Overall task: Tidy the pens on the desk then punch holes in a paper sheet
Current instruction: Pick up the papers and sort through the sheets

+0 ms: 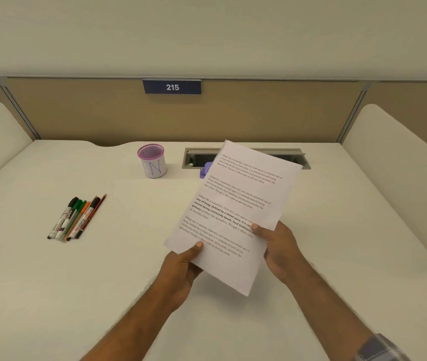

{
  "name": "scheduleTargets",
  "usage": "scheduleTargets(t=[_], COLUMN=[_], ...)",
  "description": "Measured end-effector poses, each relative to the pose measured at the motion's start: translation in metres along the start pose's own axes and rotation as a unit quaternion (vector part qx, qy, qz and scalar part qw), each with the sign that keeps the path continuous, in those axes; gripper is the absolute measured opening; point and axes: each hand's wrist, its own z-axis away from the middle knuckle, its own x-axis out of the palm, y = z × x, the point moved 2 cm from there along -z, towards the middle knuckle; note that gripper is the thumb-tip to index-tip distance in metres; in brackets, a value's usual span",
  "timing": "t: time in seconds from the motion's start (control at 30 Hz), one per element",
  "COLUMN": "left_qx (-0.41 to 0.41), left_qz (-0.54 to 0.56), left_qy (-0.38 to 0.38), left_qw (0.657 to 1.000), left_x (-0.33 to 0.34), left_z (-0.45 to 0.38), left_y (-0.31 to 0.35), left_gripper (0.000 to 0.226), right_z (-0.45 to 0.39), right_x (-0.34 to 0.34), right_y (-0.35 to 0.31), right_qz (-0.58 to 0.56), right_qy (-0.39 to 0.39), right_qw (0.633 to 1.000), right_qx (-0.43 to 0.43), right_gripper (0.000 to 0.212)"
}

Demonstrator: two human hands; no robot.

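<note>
A printed paper sheet (233,204) is held tilted above the white desk (103,282), both hands gripping its near end. My left hand (181,272) pinches the lower left corner, thumb on top. My right hand (277,248) grips the right edge. Several markers and pencils (77,217) lie side by side in a neat row on the desk's left part. A purple hole punch (205,170) peeks out from behind the sheet's far left edge, mostly hidden.
A pink-rimmed pen cup (152,164) with a white label stands at the back middle. Behind the sheet is a grey cable slot (246,155) in the desk. A tan partition with a "215" sign (172,87) and white side dividers enclose the desk.
</note>
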Motion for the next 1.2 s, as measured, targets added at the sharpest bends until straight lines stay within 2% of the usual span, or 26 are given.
scheduleTargets(t=[0.17, 0.27, 0.4, 0.5, 0.63, 0.77, 1.07, 1.2], left_qx=[-0.007, 0.004, 0.01, -0.026, -0.027, -0.036, -0.056, -0.063], left_qz=[-0.091, -0.116, -0.208, -0.208, -0.208, -0.213, -0.238, -0.266], left_qy=[-0.034, -0.033, -0.14, -0.175, -0.1, -0.043, -0.019, -0.036], left_qw=[0.995, 0.993, 0.968, 0.962, 0.973, 0.976, 0.969, 0.961], left_x=[-0.024, -0.024, -0.001, 0.015, 0.026, 0.027, 0.043, 0.051], left_z=[-0.005, -0.015, -0.02, -0.02, -0.023, -0.031, -0.056, -0.073], left_y=[0.024, 0.044, 0.062, 0.058, 0.048, 0.043, 0.037, 0.036], left_gripper=[0.036, 0.049, 0.05, 0.052, 0.048, 0.033, 0.028, 0.028], right_z=[0.001, 0.003, 0.007, 0.012, 0.011, 0.007, -0.018, -0.03], right_x=[-0.025, -0.03, -0.026, -0.019, -0.02, -0.025, -0.039, -0.044], right_y=[-0.014, -0.022, -0.027, -0.025, -0.016, -0.01, -0.002, -0.004], right_qz=[0.055, 0.114, 0.171, 0.187, 0.189, 0.186, 0.173, 0.172], right_qy=[-0.036, -0.06, -0.115, -0.146, -0.123, -0.105, -0.039, -0.019], right_qw=[0.998, 0.991, 0.978, 0.97, 0.973, 0.976, 0.983, 0.983], right_qx=[0.024, 0.028, 0.042, 0.052, 0.046, 0.047, 0.04, 0.056], right_gripper=[0.037, 0.038, 0.038, 0.037, 0.037, 0.035, 0.027, 0.029])
